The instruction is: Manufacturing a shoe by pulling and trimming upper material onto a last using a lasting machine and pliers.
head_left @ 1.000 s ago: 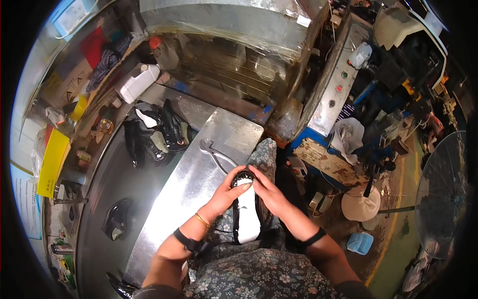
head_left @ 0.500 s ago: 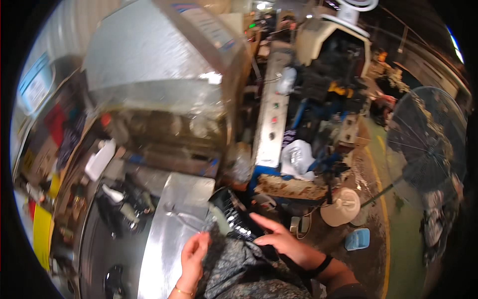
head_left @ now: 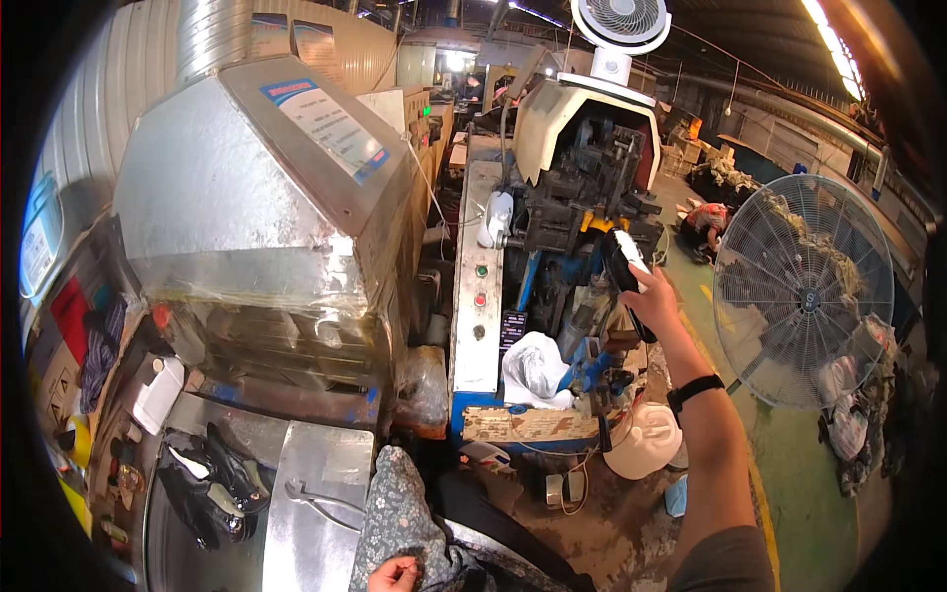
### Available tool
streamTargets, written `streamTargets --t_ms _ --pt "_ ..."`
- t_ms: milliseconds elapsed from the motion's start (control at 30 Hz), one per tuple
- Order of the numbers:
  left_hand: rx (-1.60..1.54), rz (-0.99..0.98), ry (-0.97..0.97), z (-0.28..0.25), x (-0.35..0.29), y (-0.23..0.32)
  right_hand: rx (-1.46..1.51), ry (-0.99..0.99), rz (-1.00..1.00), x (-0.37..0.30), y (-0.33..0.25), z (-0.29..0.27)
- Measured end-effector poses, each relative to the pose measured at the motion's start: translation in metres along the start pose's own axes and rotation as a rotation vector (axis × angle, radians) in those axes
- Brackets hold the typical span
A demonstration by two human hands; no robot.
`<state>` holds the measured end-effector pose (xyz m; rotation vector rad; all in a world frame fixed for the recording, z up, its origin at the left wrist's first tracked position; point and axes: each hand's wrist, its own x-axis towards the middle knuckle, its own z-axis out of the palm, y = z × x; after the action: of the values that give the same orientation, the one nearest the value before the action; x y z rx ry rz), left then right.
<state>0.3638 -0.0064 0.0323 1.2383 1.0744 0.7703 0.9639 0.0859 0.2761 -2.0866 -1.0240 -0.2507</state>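
Note:
My right hand (head_left: 651, 301) is stretched out ahead to the right, gripping a black shoe (head_left: 619, 264) with a white patch on it. The shoe is tilted upright in front of the dark metal machine (head_left: 582, 187); I cannot tell whether they touch. Low in the view, my left hand (head_left: 394, 574) rests by the grey floral apron (head_left: 400, 518) on my lap with its fingers curled. Whether anything is in them is hidden. Left of the apron, metal pincers (head_left: 321, 501) lie on a steel plate (head_left: 306, 557).
Several black shoes (head_left: 212, 483) lie at the lower left, before a large metal hood (head_left: 227, 178). A control panel (head_left: 479, 296) with buttons runs along the machine, near a white plastic bag (head_left: 535, 367). At right stand a big caged fan (head_left: 804, 296) and a beige container (head_left: 643, 441).
My right arm has gone from my lap forward and right, and now holds up the black shoe. My left hand has dropped lower. The whole view has shifted and sharpened.

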Motion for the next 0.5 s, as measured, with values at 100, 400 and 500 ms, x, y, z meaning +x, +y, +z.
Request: streamTargets --t_ms 100,400,500 --pt "-0.075 -0.081 0.025 0.001 0.005 -0.008 -0.186 -0.136 0.019 0.014 0.008 0.010" --pt "-0.069 -0.077 0.043 0.005 0.011 -0.005 -0.478 -0.064 -0.132 -0.039 -0.002 0.039" --pt "-0.101 -0.089 0.046 0.003 0.012 -0.005 -0.424 -0.047 -0.454 -0.088 -0.022 0.063"
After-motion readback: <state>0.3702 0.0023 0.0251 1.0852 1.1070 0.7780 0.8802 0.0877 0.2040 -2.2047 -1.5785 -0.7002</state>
